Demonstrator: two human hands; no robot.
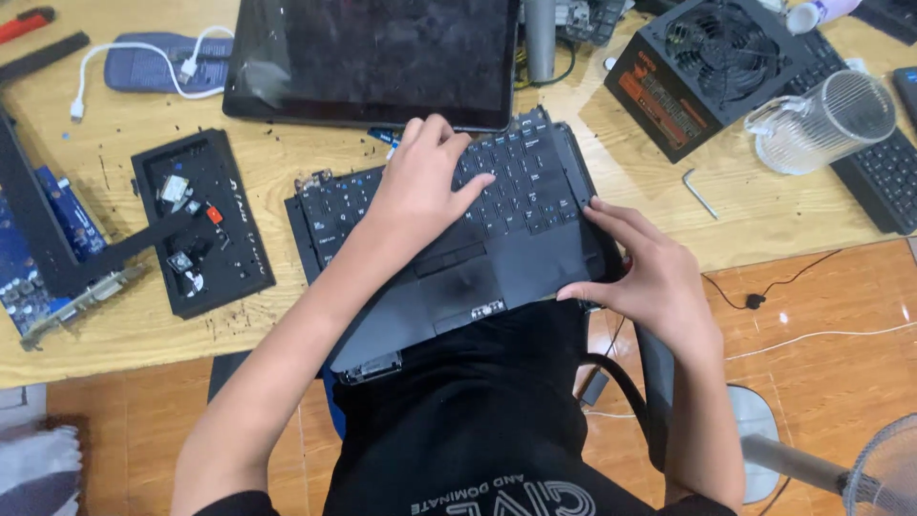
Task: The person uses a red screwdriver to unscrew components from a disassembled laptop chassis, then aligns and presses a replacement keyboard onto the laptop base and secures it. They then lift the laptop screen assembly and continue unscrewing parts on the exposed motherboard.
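I see the laptop base (458, 248) lying at the near edge of the wooden surface (124, 334), its near end overhanging my lap. My left hand (420, 186) rests flat and spread on the keyboard, gripping nothing. My right hand (650, 277) pinches the right near corner, fingers curled around the edge. It looks stiff, moderately heavy, with fragile keys, so edges seem the safest hold.

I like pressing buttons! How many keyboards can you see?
2. One keyboard sits in the laptop base, under the left hand, with the right hand at its edge. A second keyboard lies at the table's far right, partly under the glass mug. Others may be hidden.
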